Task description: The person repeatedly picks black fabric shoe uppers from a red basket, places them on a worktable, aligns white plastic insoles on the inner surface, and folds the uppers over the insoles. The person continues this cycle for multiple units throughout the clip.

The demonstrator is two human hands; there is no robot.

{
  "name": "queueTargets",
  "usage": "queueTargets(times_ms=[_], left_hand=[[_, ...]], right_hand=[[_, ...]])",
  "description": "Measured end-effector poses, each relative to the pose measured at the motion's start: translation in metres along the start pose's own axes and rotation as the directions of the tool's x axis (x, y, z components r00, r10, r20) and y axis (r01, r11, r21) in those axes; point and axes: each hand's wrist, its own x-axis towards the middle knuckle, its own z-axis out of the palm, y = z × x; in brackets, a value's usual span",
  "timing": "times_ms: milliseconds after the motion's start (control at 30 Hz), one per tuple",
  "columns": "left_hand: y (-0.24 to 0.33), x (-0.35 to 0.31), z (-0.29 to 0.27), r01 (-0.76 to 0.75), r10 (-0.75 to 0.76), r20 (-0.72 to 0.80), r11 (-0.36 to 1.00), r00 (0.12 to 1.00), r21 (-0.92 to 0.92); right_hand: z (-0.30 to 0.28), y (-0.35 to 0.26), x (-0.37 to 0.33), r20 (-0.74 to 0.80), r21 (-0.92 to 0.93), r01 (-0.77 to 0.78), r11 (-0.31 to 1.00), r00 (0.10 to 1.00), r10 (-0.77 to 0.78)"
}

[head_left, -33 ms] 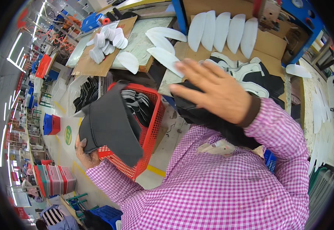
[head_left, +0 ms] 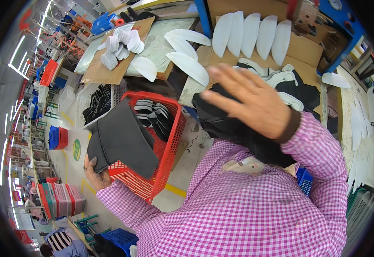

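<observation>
At the left, my left hand (head_left: 96,172) grips the edge of a flat black shoe-upper piece (head_left: 122,139) with a stitched seam, thumb on top. The piece hangs partly over a red plastic basket (head_left: 176,132), which holds several black and white shoe parts (head_left: 152,112). My right hand (head_left: 255,103), slightly blurred, hovers palm down with its fingers spread over a heap of black pieces (head_left: 221,122) at the table's near edge. Whether the palm touches the heap cannot be seen. Just beyond it lie black uppers with white linings (head_left: 277,79).
White half-moon pieces (head_left: 252,36) stand in a row on cardboard under a blue-framed machine (head_left: 349,21). More white pieces (head_left: 187,64) lie on the bench, some stacked on a cardboard sheet (head_left: 90,70). A clear bin (head_left: 82,100) of black parts sits behind the red basket.
My right hand has moved a little to the right, away from the white piece. The black piece in my left hand has tipped slightly, showing more of the basket's contents.
</observation>
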Motion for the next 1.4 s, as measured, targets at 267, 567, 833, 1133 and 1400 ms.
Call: queueTargets(times_ms=[267,567,833,1133,1400], left_hand=[[-0.189,0.064,-0.090,-0.002,0.154,0.029,-0.174,0.988,0.985],[-0.382,0.084,-0.081,0.236,-0.454,0.132,0.664,0.881,0.710],[-0.316,0.086,-0.074,0.454,-0.551,-0.155,0.462,0.820,0.762],[-0.185,0.049,0.112,0.004,-0.118,0.565,0.980,0.817,0.198],[-0.127,-0.099,0.254,0.495,-0.290,0.849,0.868,0.442,0.039]], right_hand=[[-0.032,0.026,-0.056,0.143,-0.006,-0.245,0.970,0.959,0.243],[-0.022,0.045,-0.098,0.291,0.050,-0.438,0.897,0.866,0.407],[0.005,0.047,-0.101,0.290,0.080,-0.463,0.883,0.858,0.423],[-0.088,0.032,-0.104,0.023,0.445,-0.270,0.854,0.957,0.291],[-0.083,0.082,-0.106,0.164,0.357,-0.519,0.777,0.854,0.494]])
